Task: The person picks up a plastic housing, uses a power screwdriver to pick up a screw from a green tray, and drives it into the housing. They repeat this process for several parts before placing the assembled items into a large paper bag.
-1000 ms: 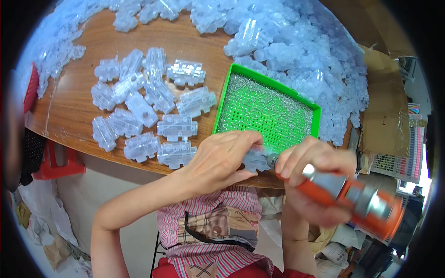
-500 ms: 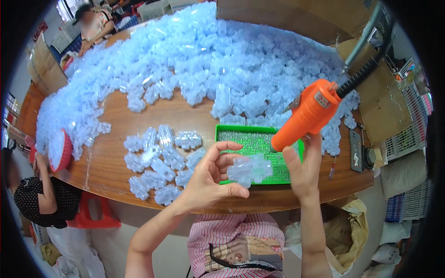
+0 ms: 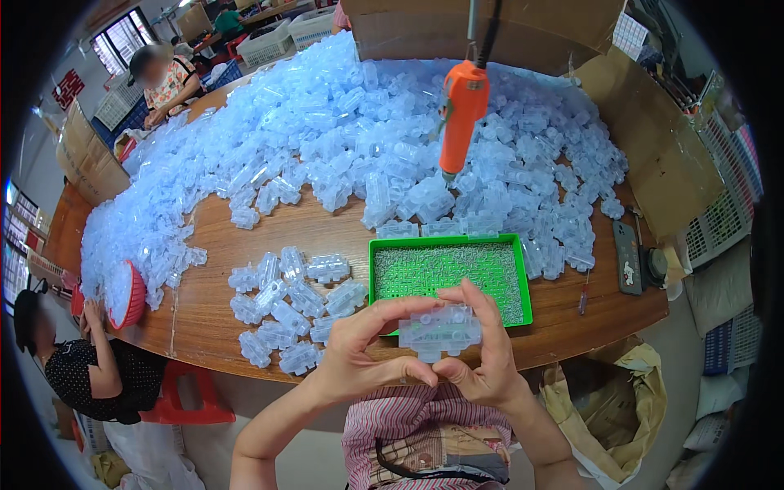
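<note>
Centrally, a clear plastic piece point(image 3: 439, 331), blocky with knobbly lugs along its edges and rounded ribs across its face, is held up above the near edge of a wooden table point(image 3: 216, 273). It is clamped between the fingers of two bare hands: the left hand point(image 3: 359, 347) at its nine o'clock end, the right hand point(image 3: 487, 351) at its three o'clock end. The thumbs come close together below it.

Taking that piece as the clock's centre, a shallow green tray point(image 3: 527, 286) with a smooth raised rim lies just beyond at twelve o'clock, scattered with tiny silvery metal bits point(image 3: 504, 273). Farther up, an orange power screwdriver point(image 3: 464, 114), smooth and tube-shaped, hangs tip downward before a glassy, bluish heap of similar pieces point(image 3: 327, 122).

Near nine o'clock, a loose cluster of clear pieces point(image 3: 291, 317) lies on glossy brown wood grain. Well apart, also around nine, stands a ribbed red basket point(image 3: 136, 296). At four o'clock is a crumpled paper sack point(image 3: 563, 408); at six, a striped cloth apron point(image 3: 367, 429).
</note>
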The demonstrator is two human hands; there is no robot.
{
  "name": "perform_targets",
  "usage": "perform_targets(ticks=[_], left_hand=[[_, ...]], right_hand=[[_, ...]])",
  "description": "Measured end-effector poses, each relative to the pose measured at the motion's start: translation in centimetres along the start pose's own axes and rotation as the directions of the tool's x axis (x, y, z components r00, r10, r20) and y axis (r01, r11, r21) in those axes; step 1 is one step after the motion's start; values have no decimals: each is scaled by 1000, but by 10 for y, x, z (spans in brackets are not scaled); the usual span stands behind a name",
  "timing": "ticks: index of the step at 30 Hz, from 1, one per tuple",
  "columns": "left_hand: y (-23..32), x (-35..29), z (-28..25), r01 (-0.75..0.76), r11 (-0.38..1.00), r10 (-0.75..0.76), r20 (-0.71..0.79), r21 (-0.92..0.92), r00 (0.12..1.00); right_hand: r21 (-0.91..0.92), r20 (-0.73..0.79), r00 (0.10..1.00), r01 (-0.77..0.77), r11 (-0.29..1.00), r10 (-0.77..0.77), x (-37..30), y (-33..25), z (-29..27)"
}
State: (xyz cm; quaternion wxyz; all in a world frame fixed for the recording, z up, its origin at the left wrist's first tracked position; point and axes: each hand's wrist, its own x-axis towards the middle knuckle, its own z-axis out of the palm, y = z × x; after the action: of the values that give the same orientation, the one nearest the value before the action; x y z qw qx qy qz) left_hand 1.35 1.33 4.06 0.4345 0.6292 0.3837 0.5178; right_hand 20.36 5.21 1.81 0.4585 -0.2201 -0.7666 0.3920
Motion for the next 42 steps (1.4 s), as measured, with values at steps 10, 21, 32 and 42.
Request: perform_targets(ticks=[10, 21, 32, 42], left_hand=[[5, -2, 10, -17, 974, 22, -16, 228, 1000], [0, 0, 7, 370, 734, -409, 64, -569, 910], [15, -9, -6, 634, 454, -718, 165, -625, 676], [13, -9, 1, 688, 339, -803, 183, -642, 567]], right_hand=[[-87, -153, 988, 12, 996, -25, -19, 5, 12], [10, -19, 987, -161, 987, 161, 3, -15, 4], [148, -23, 920, -383, 912, 390, 3, -11, 1], [-134, 181, 983, 17, 991, 7, 15, -14, -16]])
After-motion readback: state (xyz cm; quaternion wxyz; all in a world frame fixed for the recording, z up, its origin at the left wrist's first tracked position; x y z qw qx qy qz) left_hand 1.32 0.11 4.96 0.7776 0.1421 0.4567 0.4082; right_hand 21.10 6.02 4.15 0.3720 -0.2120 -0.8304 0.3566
